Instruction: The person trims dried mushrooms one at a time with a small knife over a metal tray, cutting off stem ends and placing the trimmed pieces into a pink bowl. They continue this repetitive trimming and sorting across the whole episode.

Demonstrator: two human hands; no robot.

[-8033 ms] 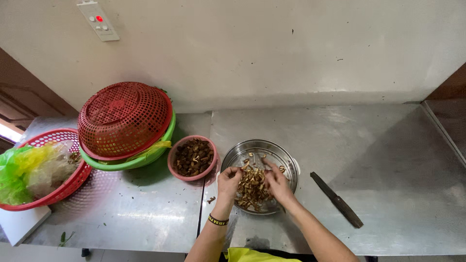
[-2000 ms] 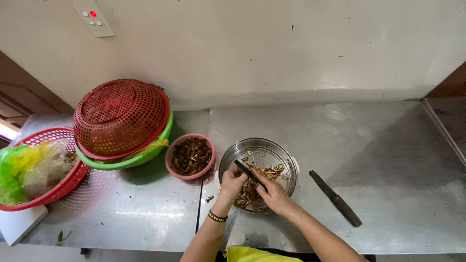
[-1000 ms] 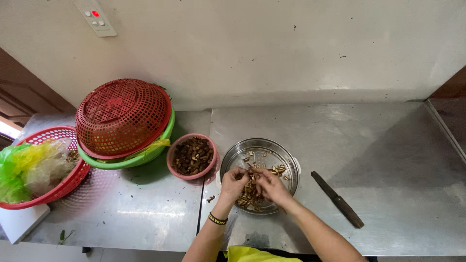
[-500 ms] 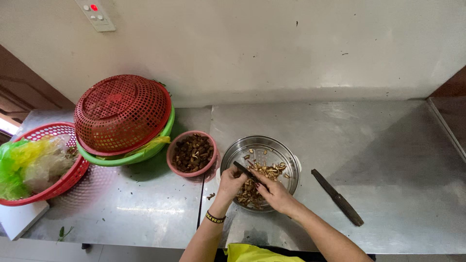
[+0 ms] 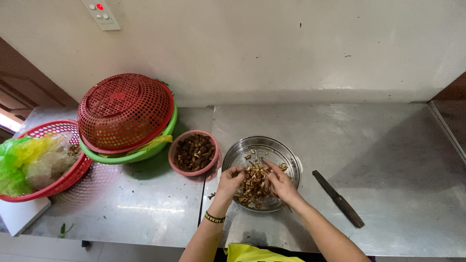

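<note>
Both hands work in the metal bowl: the left hand and right hand flank its heap of brown pieces, fingers loosely curled, pinching bits.

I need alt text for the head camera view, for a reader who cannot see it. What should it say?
Two bare hands, left hand and right hand, sort small brown pieces in a metal bowl on a steel counter. A pink bowl of darker pieces stands left of it and a knife lies to the right. Farther left are an upturned red basket and another red basket holding bags.
</note>
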